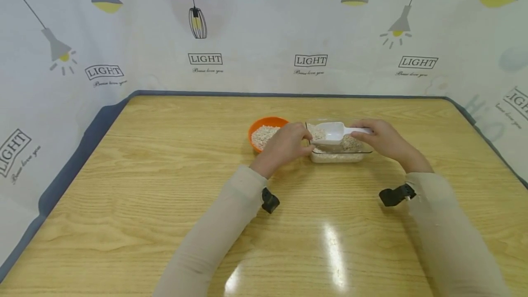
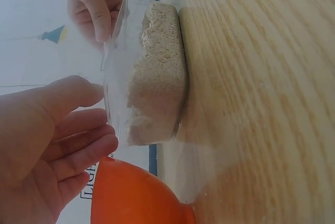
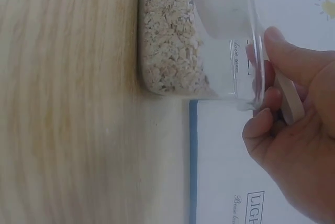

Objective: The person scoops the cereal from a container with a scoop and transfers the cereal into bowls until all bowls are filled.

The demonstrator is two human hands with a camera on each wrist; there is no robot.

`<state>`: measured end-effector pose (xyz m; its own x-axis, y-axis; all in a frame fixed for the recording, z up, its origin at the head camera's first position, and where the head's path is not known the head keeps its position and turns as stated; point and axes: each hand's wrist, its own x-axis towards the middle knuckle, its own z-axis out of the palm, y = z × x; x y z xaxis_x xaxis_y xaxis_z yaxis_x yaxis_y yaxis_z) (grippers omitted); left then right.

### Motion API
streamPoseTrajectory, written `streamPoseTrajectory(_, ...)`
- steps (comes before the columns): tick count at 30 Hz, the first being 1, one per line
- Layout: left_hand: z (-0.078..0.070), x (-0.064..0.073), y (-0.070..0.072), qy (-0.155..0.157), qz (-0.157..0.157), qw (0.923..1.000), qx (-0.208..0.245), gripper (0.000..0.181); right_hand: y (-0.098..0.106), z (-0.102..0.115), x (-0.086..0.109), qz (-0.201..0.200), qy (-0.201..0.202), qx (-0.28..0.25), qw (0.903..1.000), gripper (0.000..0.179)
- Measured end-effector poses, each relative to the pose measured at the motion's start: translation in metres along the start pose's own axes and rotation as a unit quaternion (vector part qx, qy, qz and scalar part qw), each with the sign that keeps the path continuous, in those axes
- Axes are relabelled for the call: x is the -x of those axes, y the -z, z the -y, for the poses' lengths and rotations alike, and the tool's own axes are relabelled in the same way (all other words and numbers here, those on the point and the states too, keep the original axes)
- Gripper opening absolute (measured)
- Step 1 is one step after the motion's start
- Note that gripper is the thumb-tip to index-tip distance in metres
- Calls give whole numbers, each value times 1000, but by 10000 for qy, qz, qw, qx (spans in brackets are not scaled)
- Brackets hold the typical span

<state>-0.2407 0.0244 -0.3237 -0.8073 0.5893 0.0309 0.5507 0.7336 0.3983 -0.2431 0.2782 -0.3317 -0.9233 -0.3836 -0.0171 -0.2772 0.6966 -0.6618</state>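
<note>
A rectangular glass container (image 1: 338, 157) of oat flakes (image 2: 162, 62) stands on the table. My right hand (image 1: 381, 139) grips the handle of a white plastic scoop (image 1: 333, 131), whose bowl is over the flakes inside the container. The scoop shows through the glass in the right wrist view, its handle in the curled fingers of my right hand (image 3: 298, 98). At the container's left end, my left hand (image 1: 288, 143) holds the rim with thumb and fingertips. Beside that hand, partly hidden by it, is an orange bowl (image 1: 252, 143) with oat flakes (image 1: 263, 136) in it.
The wood-grain table (image 1: 144, 187) carries the bowl and container toward its far side. A light wall covering (image 1: 255, 26) printed with lamps borders the table behind and on both sides. Dark wrist cameras (image 1: 270, 200) sit on both sleeves.
</note>
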Motion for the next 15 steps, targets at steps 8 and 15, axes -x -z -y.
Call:
streamPoseTrajectory(8, 1, 1, -1, 31, -93, 9998, 194, 26, 3, -6, 6, -133, -41, -171, 9998, 46)
streamPoseTrajectory(15, 4, 0, -3, -107, -175, 9997, 156, 24, 10, -6, 13, -189, -226, -255, 9992, 50)
